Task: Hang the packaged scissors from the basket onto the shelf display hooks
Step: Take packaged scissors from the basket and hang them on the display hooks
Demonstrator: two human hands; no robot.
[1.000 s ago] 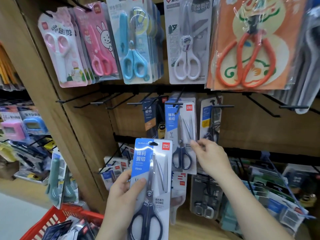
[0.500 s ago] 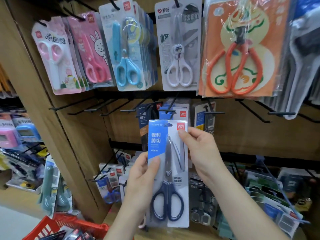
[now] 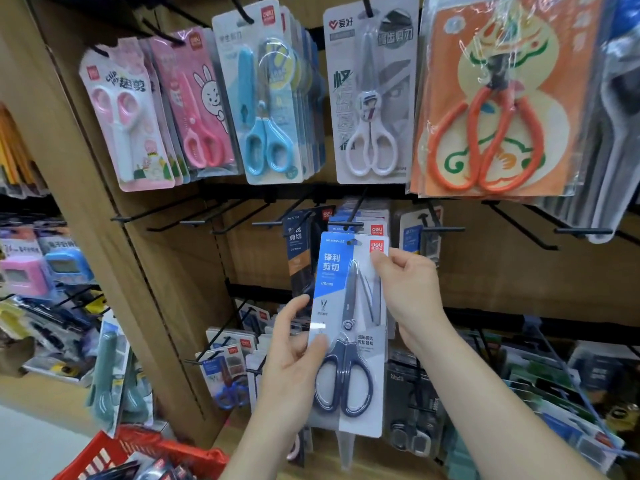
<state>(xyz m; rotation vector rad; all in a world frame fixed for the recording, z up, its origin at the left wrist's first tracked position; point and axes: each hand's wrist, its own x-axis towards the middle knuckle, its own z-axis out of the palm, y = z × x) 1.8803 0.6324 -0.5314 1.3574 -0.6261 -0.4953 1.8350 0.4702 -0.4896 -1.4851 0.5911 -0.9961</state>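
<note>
Blue-and-white carded pack of dark-blue-handled scissors [image 3: 348, 337] held upright in front of middle shelf row, off hook. Hang hole at top sits just below tip of black wire display hook [image 3: 349, 224], which carries matching packs behind.
Left hand [image 3: 294, 358]: thumb on front of card's lower left edge, fingers behind, pinching.
Right hand [image 3: 412, 292]: thumb on upper right corner, fingers behind, pinching.
Red plastic basket [image 3: 104, 455] at bottom left, more packs inside.

The scissors pack [image 3: 349, 327] is glossy clear plastic over printed card. Hooks [image 3: 166, 213] look like matt black metal. The shelf panel [image 3: 502, 271] seems matt wood-grain board.
</note>
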